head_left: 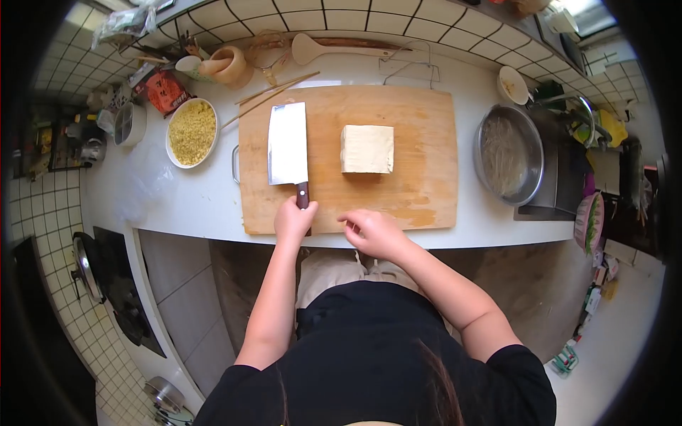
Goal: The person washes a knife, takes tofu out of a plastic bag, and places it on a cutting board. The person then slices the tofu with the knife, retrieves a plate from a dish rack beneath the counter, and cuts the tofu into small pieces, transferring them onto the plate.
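Observation:
My left hand (293, 220) is closed around the dark handle of a cleaver (288, 144). Its wide blade lies over the left part of a wooden cutting board (419, 113), pointing away from me. A pale, squared block of tofu (367, 149) sits near the middle of the board, to the right of the blade and apart from it. My right hand (373, 232) hovers by the board's front edge, below the tofu, with its fingers loosely bent and nothing visible in them.
Left of the board stand chopsticks (273, 94) and a white bowl of yellow crumbly food (192, 133). A metal basin (509, 155) with translucent noodle-like strands is at the right, beside the sink (558, 181). Behind lie a ladle (305, 50) and a wire rack (408, 67).

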